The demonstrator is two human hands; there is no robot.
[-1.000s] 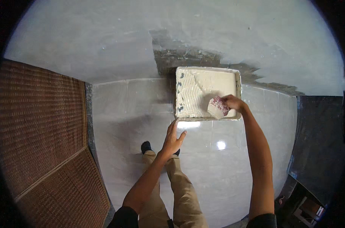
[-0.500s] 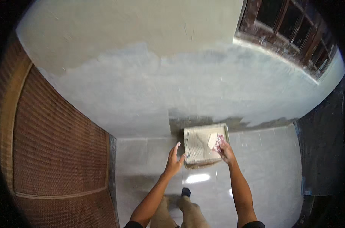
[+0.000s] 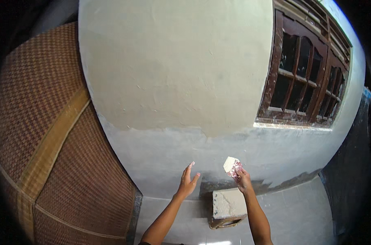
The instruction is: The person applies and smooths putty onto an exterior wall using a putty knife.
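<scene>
White putty fills the tray [image 3: 228, 203]; right hand [image 3: 243, 182] holds a loaded scraper [image 3: 231, 165].

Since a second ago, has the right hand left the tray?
Yes. The right hand, holding the scraper, rose off the tray toward the grey wall.

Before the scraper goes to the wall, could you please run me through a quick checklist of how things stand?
1. Scraper gripped in the right hand: ok.
2. White filler loaded on its blade: ok, a pale lump sits on the blade.
3. Left hand free: ok, open, fingers spread, holding nothing.
4. Bare grey band of wall in front of both hands: ok, uncoated below the pale upper coat.
5. Filler tray within reach: ok, on the floor just below the right hand.
6. Contact between blade and wall: cannot tell.
</scene>
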